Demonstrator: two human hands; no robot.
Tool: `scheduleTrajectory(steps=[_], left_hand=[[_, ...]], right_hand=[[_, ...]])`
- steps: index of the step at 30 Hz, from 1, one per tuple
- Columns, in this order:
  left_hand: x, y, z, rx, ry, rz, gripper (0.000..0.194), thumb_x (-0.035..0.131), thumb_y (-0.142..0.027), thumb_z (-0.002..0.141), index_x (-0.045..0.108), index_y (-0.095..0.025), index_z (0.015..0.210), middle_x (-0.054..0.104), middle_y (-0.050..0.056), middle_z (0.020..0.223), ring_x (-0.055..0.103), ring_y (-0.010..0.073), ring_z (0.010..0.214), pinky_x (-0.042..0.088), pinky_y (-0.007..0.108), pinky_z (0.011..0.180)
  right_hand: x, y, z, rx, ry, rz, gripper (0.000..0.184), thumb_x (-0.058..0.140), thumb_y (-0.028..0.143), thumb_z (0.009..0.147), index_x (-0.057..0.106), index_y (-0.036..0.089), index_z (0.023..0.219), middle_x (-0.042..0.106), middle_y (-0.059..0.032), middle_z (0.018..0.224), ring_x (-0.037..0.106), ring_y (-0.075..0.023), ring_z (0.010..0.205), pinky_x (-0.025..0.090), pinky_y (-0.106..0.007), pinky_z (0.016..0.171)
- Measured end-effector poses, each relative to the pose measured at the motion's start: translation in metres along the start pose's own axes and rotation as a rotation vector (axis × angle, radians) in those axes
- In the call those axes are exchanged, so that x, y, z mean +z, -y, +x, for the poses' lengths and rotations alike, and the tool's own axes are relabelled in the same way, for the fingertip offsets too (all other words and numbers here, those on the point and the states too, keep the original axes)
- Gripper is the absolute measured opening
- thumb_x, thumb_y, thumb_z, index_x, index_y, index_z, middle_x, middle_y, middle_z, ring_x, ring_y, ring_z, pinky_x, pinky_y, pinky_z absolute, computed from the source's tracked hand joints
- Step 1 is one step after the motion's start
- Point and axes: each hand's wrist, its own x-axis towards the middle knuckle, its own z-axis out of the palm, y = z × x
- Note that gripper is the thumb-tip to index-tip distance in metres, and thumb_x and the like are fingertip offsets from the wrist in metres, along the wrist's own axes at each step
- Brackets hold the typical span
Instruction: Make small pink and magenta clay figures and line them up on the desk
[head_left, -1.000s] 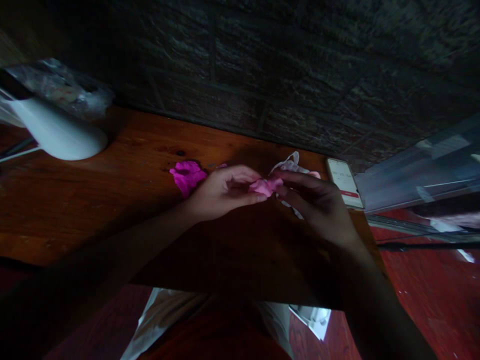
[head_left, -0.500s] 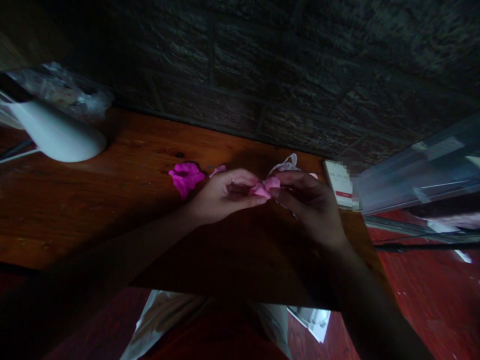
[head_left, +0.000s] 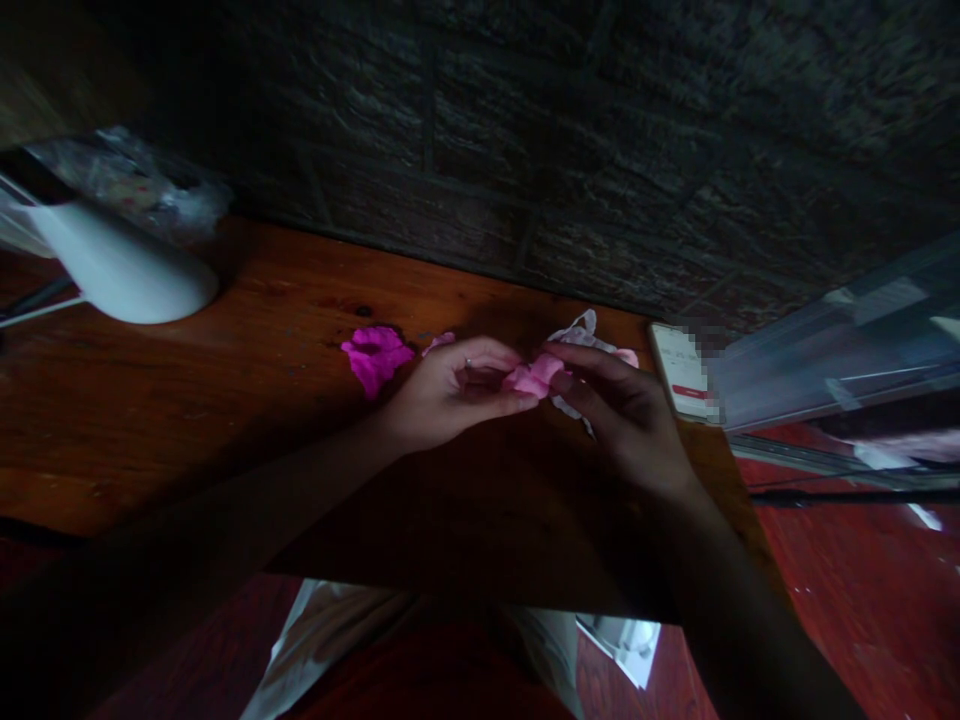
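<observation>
Between my two hands is a small light-pink crumpled piece [head_left: 534, 378], soft-looking like crepe paper or petals. My left hand [head_left: 442, 395], with a ring on one finger, pinches its left side between thumb and fingers. On the right side, the thumb and fingers of my right hand [head_left: 626, 400] grip the same piece. A bright magenta crumpled piece [head_left: 375, 358] lies on the table left of my left hand, and a smaller pink bit [head_left: 439, 342] sits just behind that hand. Whitish crumpled material [head_left: 581, 332] lies behind my right hand, partly covered by it.
The wooden table [head_left: 285, 300] meets a dark stone-patterned wall [head_left: 480, 150]. A phone [head_left: 682, 370] lies near the right edge, beside a clear plastic box [head_left: 840, 340]. At the left stand a white lamp-like object [head_left: 124, 265] and crinkled clear plastic [head_left: 172, 195].
My right-hand fingers have shifted slightly on the pink piece, which shows a little more of its right side. The view has moved slightly; both hands keep their hold.
</observation>
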Motion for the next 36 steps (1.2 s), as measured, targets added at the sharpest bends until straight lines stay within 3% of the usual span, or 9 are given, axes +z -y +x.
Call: scheduleTrajectory(steps=[5,11,22,28,36], left_hand=[[0.0016,-0.0002,-0.0013,-0.057,0.019,-0.027,0.029,0.089,-0.019,0.075,0.071,-0.013,0.097,0.079,0.007,0.102,0.076,0.0188,0.098,0.060,0.035,0.095],[0.0027,-0.0015,-0.0002,-0.109,0.006,-0.094,0.028,0.090,-0.024,0.075,0.076,-0.014,0.098,0.080,0.006,0.101,0.076,0.0186,0.093,0.060,0.035,0.093],[0.0034,-0.0074,-0.0008,-0.163,0.025,-0.047,0.029,0.086,-0.028,0.080,0.079,-0.015,0.105,0.082,0.009,0.110,0.077,0.0211,0.100,0.060,0.035,0.096],[0.0041,-0.0047,-0.0016,-0.163,-0.008,-0.081,0.028,0.087,-0.026,0.079,0.080,-0.015,0.104,0.082,0.008,0.109,0.077,0.0180,0.096,0.060,0.032,0.095],[0.0079,-0.0076,-0.0005,-0.224,-0.040,-0.120,0.030,0.088,-0.031,0.078,0.080,-0.015,0.102,0.083,0.009,0.108,0.078,0.0199,0.096,0.063,0.033,0.090]], right_hand=[[0.0009,0.0008,0.0009,0.033,-0.028,0.039,0.023,0.085,0.026,0.083,0.082,0.033,0.104,0.083,0.0017,0.104,0.077,-0.0169,0.094,0.064,-0.034,0.089],[0.0030,-0.0022,0.0002,0.046,-0.072,0.149,0.021,0.085,0.028,0.083,0.083,0.034,0.103,0.083,0.0024,0.105,0.076,-0.0173,0.100,0.062,-0.036,0.096],[0.0056,-0.0042,-0.0002,0.037,-0.106,0.101,0.023,0.083,0.023,0.084,0.083,0.035,0.103,0.084,0.0026,0.106,0.077,-0.0181,0.101,0.062,-0.039,0.097],[0.0051,-0.0047,0.0000,0.005,-0.082,0.092,0.026,0.082,0.018,0.084,0.083,0.036,0.103,0.084,0.0041,0.104,0.078,-0.0164,0.096,0.065,-0.035,0.092],[0.0041,-0.0036,0.0005,-0.003,-0.114,0.065,0.025,0.084,0.018,0.082,0.084,0.033,0.102,0.084,0.0033,0.103,0.079,-0.0158,0.095,0.065,-0.033,0.092]])
